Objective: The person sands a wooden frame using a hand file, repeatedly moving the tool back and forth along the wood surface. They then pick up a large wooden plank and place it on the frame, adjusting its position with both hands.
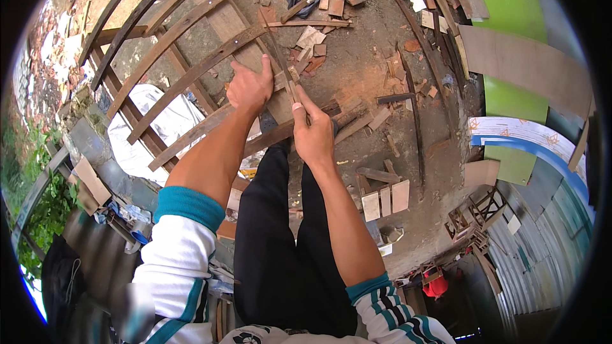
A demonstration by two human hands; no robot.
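So in the head view, my right hand [312, 129] has its fingers clenched around the near end of a thin, saw-like tool [275, 43], its dark blade pointing up and away, just beside my left hand [250, 88]. Left one's down on the end of a wooden slat [191, 138], but I can't tell if those fingers actually grip it. That slat's part of a curved wooden frame [197, 81] off to the left, white sheet [137, 134] underneath. Wood scraps [312, 37] litter the dirt floor [366, 70] ahead.
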